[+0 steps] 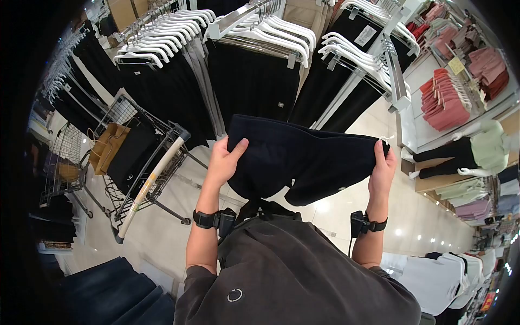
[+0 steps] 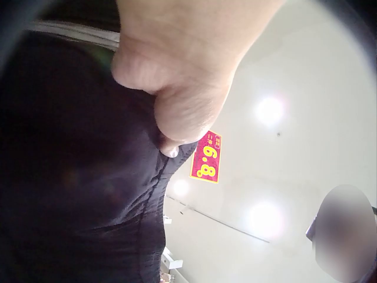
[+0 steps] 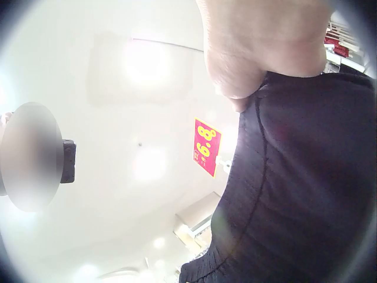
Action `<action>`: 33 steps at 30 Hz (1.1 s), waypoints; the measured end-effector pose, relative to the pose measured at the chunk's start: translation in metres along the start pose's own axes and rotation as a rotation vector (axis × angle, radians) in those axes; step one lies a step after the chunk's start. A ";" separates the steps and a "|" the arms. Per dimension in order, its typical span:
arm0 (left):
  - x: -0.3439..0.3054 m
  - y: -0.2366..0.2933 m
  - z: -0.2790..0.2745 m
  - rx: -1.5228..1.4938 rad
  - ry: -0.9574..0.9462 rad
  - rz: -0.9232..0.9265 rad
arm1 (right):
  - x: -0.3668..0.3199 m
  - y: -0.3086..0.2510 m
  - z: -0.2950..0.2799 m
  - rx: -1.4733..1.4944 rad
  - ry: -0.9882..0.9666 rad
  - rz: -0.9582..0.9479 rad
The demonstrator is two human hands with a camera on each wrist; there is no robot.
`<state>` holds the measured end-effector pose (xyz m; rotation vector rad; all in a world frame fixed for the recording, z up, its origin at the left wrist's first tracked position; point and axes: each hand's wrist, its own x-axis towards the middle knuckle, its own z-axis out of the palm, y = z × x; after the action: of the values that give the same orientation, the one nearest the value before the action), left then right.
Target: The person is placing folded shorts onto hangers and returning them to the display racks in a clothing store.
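A dark navy or black garment (image 1: 303, 157) is stretched sideways between two hands in front of the body. The left hand (image 1: 225, 160) pinches its left end, thumb on top of the cloth. At the other end the right hand (image 1: 382, 165) pinches a corner, with a bit of white showing by the fingertips. In the left wrist view the left hand (image 2: 182, 71) grips the gathered edge of the dark cloth (image 2: 76, 165). The right wrist view has the right hand (image 3: 259, 53) holding the seamed edge of the cloth (image 3: 306, 171). Fingers behind the cloth are hidden.
Racks of dark trousers on white hangers (image 1: 271, 32) stand ahead. A shopping cart (image 1: 151, 184) with a brown bag (image 1: 108, 146) is at the left. Folded jeans (image 1: 116, 292) lie lower left; a mannequin (image 1: 471, 149) and pink clothes (image 1: 444, 100) are at the right.
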<state>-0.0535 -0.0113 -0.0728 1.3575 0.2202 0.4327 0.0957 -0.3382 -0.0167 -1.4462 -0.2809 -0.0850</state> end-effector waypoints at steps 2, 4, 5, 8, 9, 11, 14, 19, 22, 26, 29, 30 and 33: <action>-0.002 0.003 0.000 0.006 0.003 0.001 | -0.002 0.003 0.001 -0.032 -0.005 0.006; -0.003 0.006 0.001 0.019 -0.003 0.003 | -0.004 0.005 0.002 -0.069 -0.006 -0.005; -0.003 0.007 0.003 0.021 -0.013 0.012 | -0.007 0.004 0.005 -0.108 -0.016 -0.013; -0.004 0.004 0.013 0.021 -0.061 0.020 | -0.020 -0.006 0.029 -0.172 -0.066 -0.032; -0.007 0.011 0.022 0.033 -0.074 0.025 | -0.022 -0.005 0.035 -0.212 -0.127 -0.080; -0.010 0.013 0.031 0.135 -0.141 0.022 | -0.030 -0.010 0.049 -0.358 -0.223 -0.167; -0.014 0.013 0.046 0.342 -0.272 0.116 | -0.039 -0.010 0.071 -0.411 -0.419 -0.176; -0.019 0.026 0.057 0.559 -0.483 0.222 | -0.043 -0.008 0.094 -0.507 -0.685 -0.283; -0.021 0.022 0.052 0.547 -0.499 0.227 | -0.042 0.000 0.090 -0.534 -0.710 -0.108; -0.023 0.018 0.046 0.415 -0.503 0.092 | -0.045 -0.004 0.086 -0.527 -0.623 -0.292; -0.024 0.003 0.034 0.470 -0.541 -0.025 | -0.039 -0.016 0.080 -0.520 -0.534 -0.391; -0.025 -0.007 0.029 0.490 -0.558 -0.056 | -0.035 -0.018 0.074 -0.525 -0.511 -0.422; -0.031 -0.022 0.017 0.561 -0.549 -0.076 | -0.026 -0.026 0.062 -0.531 -0.433 -0.471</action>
<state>-0.0710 -0.0434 -0.0935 1.9546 -0.0728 -0.0912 0.0559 -0.2838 0.0078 -1.8933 -1.0133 -0.2424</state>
